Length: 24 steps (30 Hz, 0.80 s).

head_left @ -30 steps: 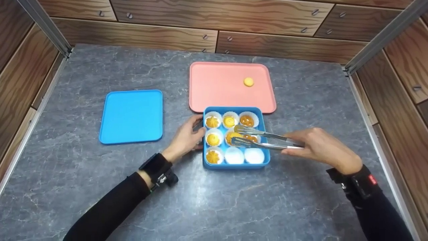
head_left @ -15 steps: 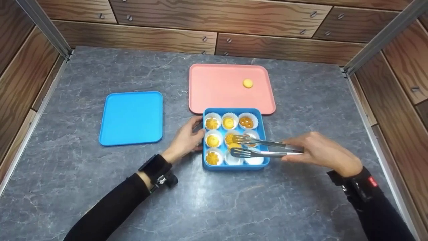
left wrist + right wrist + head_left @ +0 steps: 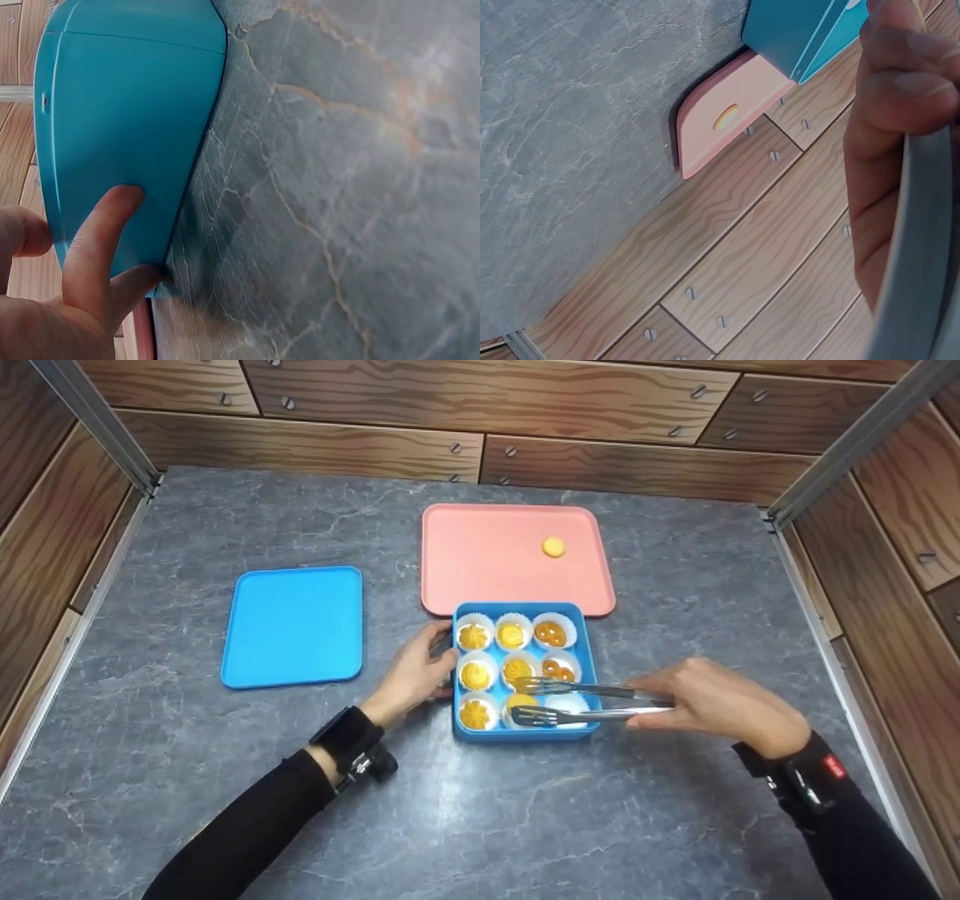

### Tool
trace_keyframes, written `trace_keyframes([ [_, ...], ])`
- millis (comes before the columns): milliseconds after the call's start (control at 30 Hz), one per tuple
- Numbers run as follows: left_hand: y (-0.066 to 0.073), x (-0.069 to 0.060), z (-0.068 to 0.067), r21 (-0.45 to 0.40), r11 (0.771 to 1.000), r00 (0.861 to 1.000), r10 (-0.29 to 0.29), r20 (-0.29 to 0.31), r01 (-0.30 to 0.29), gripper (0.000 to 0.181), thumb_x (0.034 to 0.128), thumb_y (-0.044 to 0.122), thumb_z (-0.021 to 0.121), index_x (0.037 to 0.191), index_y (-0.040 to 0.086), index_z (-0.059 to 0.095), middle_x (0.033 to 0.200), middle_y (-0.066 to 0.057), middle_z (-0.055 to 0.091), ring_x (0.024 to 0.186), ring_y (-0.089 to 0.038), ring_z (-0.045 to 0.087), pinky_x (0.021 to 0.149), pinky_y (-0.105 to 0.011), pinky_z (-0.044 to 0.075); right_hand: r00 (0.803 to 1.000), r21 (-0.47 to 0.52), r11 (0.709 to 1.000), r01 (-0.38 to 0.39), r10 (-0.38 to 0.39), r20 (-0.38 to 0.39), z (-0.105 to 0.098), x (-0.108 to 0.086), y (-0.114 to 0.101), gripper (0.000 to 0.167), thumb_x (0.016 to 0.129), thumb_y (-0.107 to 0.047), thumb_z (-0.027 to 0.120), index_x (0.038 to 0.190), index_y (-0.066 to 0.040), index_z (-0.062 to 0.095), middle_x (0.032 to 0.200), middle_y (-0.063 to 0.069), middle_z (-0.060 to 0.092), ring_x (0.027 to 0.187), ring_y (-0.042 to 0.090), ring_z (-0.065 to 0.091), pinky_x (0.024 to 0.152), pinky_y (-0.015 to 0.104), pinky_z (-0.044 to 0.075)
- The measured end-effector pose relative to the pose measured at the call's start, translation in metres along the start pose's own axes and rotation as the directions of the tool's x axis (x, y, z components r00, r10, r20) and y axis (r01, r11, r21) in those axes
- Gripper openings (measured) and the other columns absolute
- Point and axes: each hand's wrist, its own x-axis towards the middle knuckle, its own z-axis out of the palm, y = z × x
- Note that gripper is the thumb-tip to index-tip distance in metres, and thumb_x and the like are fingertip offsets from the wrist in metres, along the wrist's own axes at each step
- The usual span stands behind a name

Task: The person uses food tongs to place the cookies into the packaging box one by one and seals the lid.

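In the head view a blue box (image 3: 526, 734) holds white paper cups, most with small yellow or brown cookies. My left hand (image 3: 411, 669) rests against the box's left side; in the left wrist view its fingers (image 3: 97, 244) touch the outer wall. My right hand (image 3: 709, 697) grips metal tongs (image 3: 607, 715) from the right. The tongs' ends reach over the front half of the box, with a yellow cookie (image 3: 523, 703) between them, in the front middle cup. Whether they still touch it is unclear. The front right cup (image 3: 568, 705), partly behind the tongs, shows white.
A pink tray (image 3: 487, 555) lies behind the box, with one yellow round cookie (image 3: 553, 547) on it. To the left lies a flat blue lid (image 3: 292, 626). Wood-patterned walls (image 3: 360, 442) bound the grey marbled table (image 3: 480, 825) at the back and sides.
The tongs have moved toward the front of the box, carrying the yellow cookie from over the middle cup into the front middle cup. My left hand stays against the box.
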Motion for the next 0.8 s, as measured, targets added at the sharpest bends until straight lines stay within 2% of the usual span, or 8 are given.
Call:
trace_keyframes([
  [267,0.0002,0.0001,0.0003,0.024,1.000,1.000,0.005,-0.010,-0.005,0.055,0.1052,0.011,0.056,0.157,0.006,0.040,0.163,-0.015,0.039,0.127,-0.036,0.060,0.071,-0.038,0.067,1.000,-0.011,1.000,0.026,-0.026,0.009,-0.0007,0.0060,-0.0024,0.050,0.091,-0.048,0.078,0.120,-0.008,0.077,0.080,-0.012,0.064,0.057,-0.002,0.042,0.049,0.017,0.041],
  [567,-0.0003,0.0006,-0.0004,0.005,1.000,1.000,0.000,0.000,0.000,0.055,0.1057,0.010,0.056,0.157,0.006,0.039,0.163,-0.015,0.038,0.130,-0.036,0.058,0.073,-0.038,0.067,0.999,-0.092,0.995,0.029,-0.031,-0.015,0.0014,0.0062,-0.0051,0.055,0.090,-0.056,0.074,0.119,-0.008,0.078,0.075,-0.014,0.060,0.058,-0.002,0.043,0.052,0.018,0.044],
  [800,-0.0007,0.0010,-0.0006,0.000,1.000,1.000,0.002,0.002,-0.002,0.055,0.1051,0.010,0.057,0.157,0.007,0.039,0.163,-0.016,0.038,0.129,-0.037,0.059,0.073,-0.038,0.067,0.998,-0.128,0.991,0.048,-0.053,-0.031,0.0023,0.0069,-0.0083,0.056,0.091,-0.056,0.073,0.116,-0.007,0.079,0.071,-0.014,0.056,0.057,-0.002,0.040,0.049,0.017,0.039],
])
